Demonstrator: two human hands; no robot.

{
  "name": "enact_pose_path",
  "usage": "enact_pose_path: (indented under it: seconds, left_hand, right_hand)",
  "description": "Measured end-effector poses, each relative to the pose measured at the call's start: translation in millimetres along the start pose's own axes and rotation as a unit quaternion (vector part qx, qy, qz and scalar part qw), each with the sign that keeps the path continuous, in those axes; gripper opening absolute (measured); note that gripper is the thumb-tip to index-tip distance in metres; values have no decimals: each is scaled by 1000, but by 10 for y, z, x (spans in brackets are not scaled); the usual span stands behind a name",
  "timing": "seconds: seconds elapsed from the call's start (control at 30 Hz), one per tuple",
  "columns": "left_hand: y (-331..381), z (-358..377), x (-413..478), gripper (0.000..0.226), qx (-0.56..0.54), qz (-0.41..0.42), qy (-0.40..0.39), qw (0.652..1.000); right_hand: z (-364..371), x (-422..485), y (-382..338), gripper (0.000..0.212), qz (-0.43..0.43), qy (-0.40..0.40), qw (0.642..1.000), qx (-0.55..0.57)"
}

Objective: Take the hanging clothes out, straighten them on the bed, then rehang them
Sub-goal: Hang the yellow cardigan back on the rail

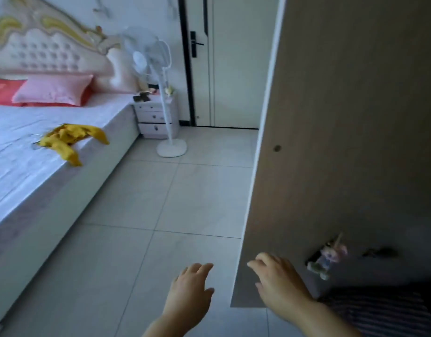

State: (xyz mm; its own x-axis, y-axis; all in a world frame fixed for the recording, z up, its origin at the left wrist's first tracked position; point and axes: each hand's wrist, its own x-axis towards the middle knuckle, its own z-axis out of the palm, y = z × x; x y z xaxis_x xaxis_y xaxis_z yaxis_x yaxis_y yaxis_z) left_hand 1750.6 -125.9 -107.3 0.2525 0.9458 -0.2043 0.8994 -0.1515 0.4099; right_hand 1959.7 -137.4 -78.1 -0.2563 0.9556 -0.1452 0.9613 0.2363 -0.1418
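Currently held: nothing.
Left hand (190, 295): palm down above the floor (136, 203); fingers (202, 267) relaxed, slightly apart.
Right hand (280, 283): palm down; fingers (260, 261) loosely spread, tips over the low edge of the door (343, 142); whether they touch it cannot be told.
Garment (71, 139): yellow, crumpled at the edge of the bed (27, 171), one end hanging over the side; well ahead and left of the left fingers.
Fan (158, 69): upright, far beyond both sets of fingertips, just beside the nightstand (153, 115).
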Motion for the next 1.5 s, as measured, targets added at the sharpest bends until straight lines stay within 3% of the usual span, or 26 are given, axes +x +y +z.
enact_pose_path:
  seconds: [0.4, 0.73, 1.17, 1.5]
  left_hand:
    - [-2007, -725, -725, 53, -30, -246, 79, 966]
    - [-3126, -1401, -289, 53, -54, -377, 113, 918]
    - [-4422, -2513, 1081, 52, -58, -421, 138, 895]
    - [-6082, -3361, 2396, 53, -80, -390, 112, 911]
  right_hand:
    - [285, 1397, -1765, 39, -191, -62, 979, -27]
    - [220, 3131, -2679, 45, -273, -84, 957, -45]
    - [-160, 5412, -3573, 44, -320, -100, 941, -46]
    - [-154, 7294, -4421, 44, -284, -110, 951, -54]
